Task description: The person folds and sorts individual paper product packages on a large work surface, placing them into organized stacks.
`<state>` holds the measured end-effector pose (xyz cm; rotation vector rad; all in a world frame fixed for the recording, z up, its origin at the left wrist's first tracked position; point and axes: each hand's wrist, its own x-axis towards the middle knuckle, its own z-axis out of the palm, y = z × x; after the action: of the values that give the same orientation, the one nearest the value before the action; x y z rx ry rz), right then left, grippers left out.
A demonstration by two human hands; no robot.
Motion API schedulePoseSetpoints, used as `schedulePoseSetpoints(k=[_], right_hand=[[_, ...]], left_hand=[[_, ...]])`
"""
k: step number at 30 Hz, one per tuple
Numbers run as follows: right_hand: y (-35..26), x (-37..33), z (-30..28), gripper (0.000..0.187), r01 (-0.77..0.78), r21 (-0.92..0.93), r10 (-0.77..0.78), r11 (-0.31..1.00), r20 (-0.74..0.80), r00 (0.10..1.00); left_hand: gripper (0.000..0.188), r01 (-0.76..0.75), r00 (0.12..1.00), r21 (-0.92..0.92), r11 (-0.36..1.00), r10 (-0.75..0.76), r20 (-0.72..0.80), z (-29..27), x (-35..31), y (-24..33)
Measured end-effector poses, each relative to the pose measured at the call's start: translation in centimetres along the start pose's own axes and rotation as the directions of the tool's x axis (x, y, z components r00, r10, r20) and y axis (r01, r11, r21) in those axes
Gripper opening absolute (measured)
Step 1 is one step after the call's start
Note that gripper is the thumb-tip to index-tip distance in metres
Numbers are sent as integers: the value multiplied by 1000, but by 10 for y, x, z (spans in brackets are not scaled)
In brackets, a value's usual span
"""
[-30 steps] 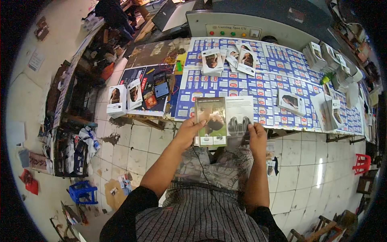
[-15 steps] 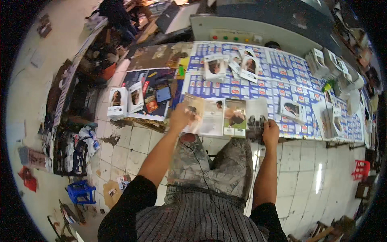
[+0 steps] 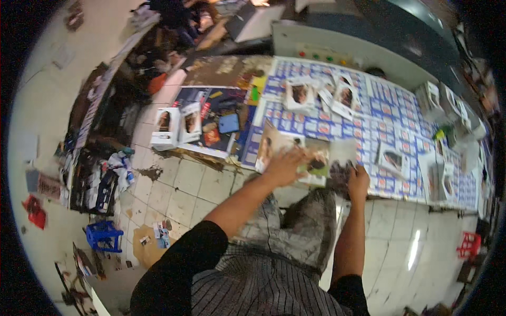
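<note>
An unfolded brochure (image 3: 342, 151) with several photo panels lies along the table's front edge, in front of my lap. My left hand (image 3: 286, 167) rests flat across its middle panels, fingers spread. At the right end, my right hand (image 3: 358, 183) pinches the brochure's edge between thumb and fingers. The leftmost panel stands tilted up from the table. Beyond the brochure are stacks of folded brochures, one squared stack (image 3: 299, 95) and one fanned stack (image 3: 344, 99). Another brochure stack (image 3: 392, 160) lies to the right of my right hand.
Two brochure stacks (image 3: 166, 126) stand at the table's left front corner, near a blue flat object (image 3: 229, 123). Taller paper stacks (image 3: 429, 100) line the right side. A machine panel (image 3: 348, 52) with coloured buttons borders the back. A blue stool (image 3: 104, 236) stands on the floor at left.
My left hand has left the brochure's left edge and moved right onto its middle panels, opening flat. My right hand still grips the right edge. The whole view has shifted slightly.
</note>
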<state>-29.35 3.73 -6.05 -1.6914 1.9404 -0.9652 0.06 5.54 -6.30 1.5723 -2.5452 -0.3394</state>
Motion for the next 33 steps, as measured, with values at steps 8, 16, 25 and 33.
schedulePoseSetpoints(k=[8,16,25,33], right_hand=[[-56,0,16,46,-392,679,-2,621,502,865],[-74,-9,84,61,598,-124,-507,792,412,757],[-63,4,87,61,694,-276,-558,665,435,707],[-57,8,87,63,700,-245,-546,671,475,690]], left_hand=[[76,-51,998,96,994,54,-28,3,3,-29],[59,-59,997,35,998,61,-55,-2,1,-32],[56,-76,983,-99,992,58,-174,-1,2,-50],[77,-109,988,-24,994,106,-108,1,3,-61]])
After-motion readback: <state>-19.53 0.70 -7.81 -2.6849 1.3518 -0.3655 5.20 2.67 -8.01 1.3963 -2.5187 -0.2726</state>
